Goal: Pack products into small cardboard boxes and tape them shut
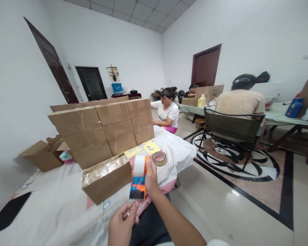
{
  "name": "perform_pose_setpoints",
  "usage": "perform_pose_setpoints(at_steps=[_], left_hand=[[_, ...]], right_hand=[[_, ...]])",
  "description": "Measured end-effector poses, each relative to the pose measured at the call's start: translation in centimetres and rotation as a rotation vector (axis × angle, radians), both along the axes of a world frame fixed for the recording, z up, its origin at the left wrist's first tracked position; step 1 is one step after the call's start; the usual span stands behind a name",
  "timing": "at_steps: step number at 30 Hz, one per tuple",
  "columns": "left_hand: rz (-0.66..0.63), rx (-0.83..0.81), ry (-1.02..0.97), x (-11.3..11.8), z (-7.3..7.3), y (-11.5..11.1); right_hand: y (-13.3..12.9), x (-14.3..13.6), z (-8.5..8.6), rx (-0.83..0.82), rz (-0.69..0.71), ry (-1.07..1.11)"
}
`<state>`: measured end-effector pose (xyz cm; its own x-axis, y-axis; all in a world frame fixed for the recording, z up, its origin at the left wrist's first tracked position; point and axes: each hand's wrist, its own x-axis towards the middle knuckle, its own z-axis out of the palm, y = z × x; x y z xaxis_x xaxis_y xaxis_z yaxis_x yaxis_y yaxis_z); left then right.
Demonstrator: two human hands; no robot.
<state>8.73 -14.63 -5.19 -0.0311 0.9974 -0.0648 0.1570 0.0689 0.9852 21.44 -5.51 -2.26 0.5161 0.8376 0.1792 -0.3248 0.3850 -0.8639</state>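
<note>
My right hand (151, 176) is wrapped round the side of a blue and orange labeler or tape tool (138, 181) that carries a white roll. Just below it, my left hand (124, 218) is closed in a pinch on something clear and thin, too small to make out. A taped cardboard box (106, 179) lies left of the tool on the cloth-covered table (53, 212). Beyond the tool, a roll of brown tape (159, 159) rests on the cloth, beside yellow cards (151, 147).
Stacked cardboard boxes (105, 131) form a wall across the table. An open carton (42, 153) stands at the left. A person in white (166, 111) sits past the table's far end; another person (240, 99) sits in a chair (233, 130) at the right.
</note>
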Motion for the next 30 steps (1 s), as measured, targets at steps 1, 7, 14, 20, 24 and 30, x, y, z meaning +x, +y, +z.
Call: perform_pose_setpoints(at_steps=[1,7,14,20,24,30], left_hand=[[0.002,-0.002,0.012,-0.1,0.0,0.0],[0.014,-0.028,-0.034,0.3,0.5,-0.3],[0.015,0.052,-0.066,0.4,0.7,-0.3],[0.007,0.145,0.012,0.6,0.6,-0.7],[0.058,0.187,0.003,0.7,0.5,-0.9],[0.103,0.195,-0.081,0.5,1.2,-1.8]], right_hand=[[-0.2,0.1,0.1,-0.02,-0.021,0.011],[-1.5,0.9,1.3,-0.104,-0.038,0.078],[-1.6,0.6,1.4,-0.098,0.017,0.162],[-1.3,0.2,0.7,-0.109,0.058,0.23],[-1.6,0.3,0.7,-0.06,0.08,0.193],[-3.5,0.9,1.0,0.138,0.264,-0.212]])
